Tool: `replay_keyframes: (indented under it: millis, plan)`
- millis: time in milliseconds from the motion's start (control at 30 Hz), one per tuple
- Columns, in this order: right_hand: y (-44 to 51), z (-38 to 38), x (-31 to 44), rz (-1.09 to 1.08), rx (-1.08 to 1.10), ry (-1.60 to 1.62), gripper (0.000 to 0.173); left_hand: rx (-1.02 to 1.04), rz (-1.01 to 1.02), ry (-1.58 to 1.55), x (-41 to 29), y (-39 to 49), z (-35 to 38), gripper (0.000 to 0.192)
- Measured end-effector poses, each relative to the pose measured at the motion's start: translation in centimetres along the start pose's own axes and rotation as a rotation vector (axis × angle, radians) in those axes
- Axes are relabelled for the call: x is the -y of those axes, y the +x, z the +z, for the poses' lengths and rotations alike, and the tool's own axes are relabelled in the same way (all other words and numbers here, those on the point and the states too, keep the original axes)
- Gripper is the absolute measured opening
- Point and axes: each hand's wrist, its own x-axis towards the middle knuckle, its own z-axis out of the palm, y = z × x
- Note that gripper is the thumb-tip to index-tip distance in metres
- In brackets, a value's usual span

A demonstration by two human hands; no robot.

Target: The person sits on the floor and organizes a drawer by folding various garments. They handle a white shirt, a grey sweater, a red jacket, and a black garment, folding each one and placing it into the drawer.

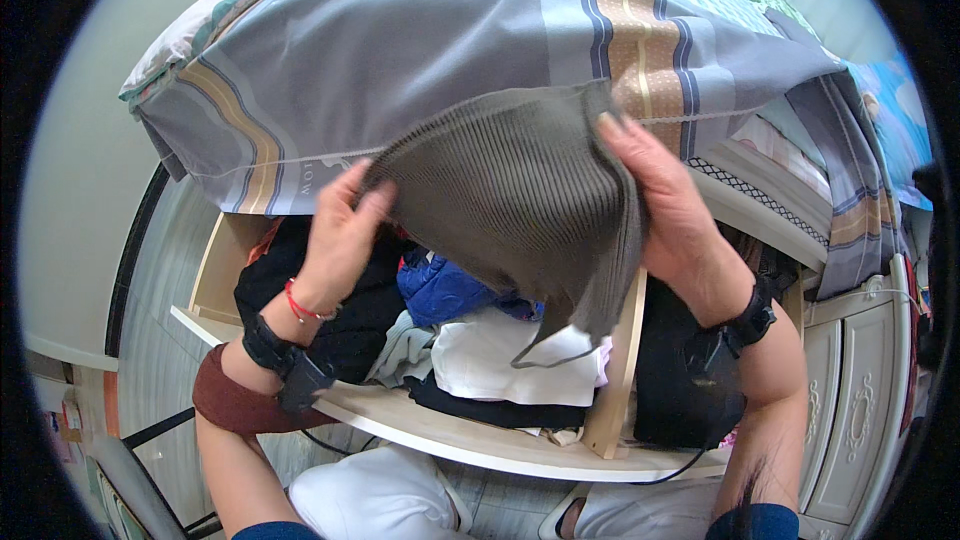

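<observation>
A dark grey-brown ribbed knit garment [502, 180] is stretched between my hands above an open wooden drawer [450, 439]. My left hand [349, 221] grips its left edge between thumb and fingers. At the upper right edge, my right hand [660, 195] holds it, the fingers partly hidden behind the fabric. Narrow ends of the garment hang over the drawer. Below it lie a blue garment [439, 289], a folded white garment [510, 360], a light grey knit [405, 349] and black clothing [345, 330].
Beyond the drawer stands a bed with a grey patterned cover [375, 67] hanging down. A wooden divider [622, 382] separates the drawer, with black clothing [667, 390] to its right. A white carved cabinet [855, 390] stands at the right. A dark cable runs below the drawer front.
</observation>
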Motion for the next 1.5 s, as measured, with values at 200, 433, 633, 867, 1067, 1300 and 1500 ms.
replay_keyframes:
  millis: [200, 433, 633, 867, 1067, 1300, 1500]
  plan:
    - [1.3, -4.7, 0.4, -0.374, -0.162, -0.375, 0.018, -0.263, 0.129, -0.107, -1.2, 1.7, -4.5, 0.023]
    - [1.2, -5.5, 0.5, -0.411, -0.28, -0.395, 0.019, -0.246, -0.041, -0.136, -3.6, 1.8, -5.2, 0.036]
    - [1.3, -3.4, 1.7, -0.115, -0.172, -0.102, 0.027, -0.009, -0.259, -0.3, -6.0, 1.6, -4.5, 0.049]
    - [1.5, -2.8, 1.4, 0.01, -0.084, 0.08, 0.029, 0.212, -0.122, 0.478, -2.2, 2.0, -4.2, 0.037]
    - [-0.6, -2.7, 0.6, 0.046, -0.028, 0.029, 0.032, -0.008, -0.035, 0.274, 1.0, 2.4, -6.9, 0.029]
    - [-1.4, -3.0, 0.5, -0.081, -0.104, -0.021, 0.036, -0.33, 0.074, 0.13, 0.4, 2.5, -6.4, 0.026]
    - [-1.1, -3.9, -0.4, -0.043, -0.239, 0.0, 0.034, -0.154, -0.177, -0.218, -1.4, 0.7, -4.5, 0.025]
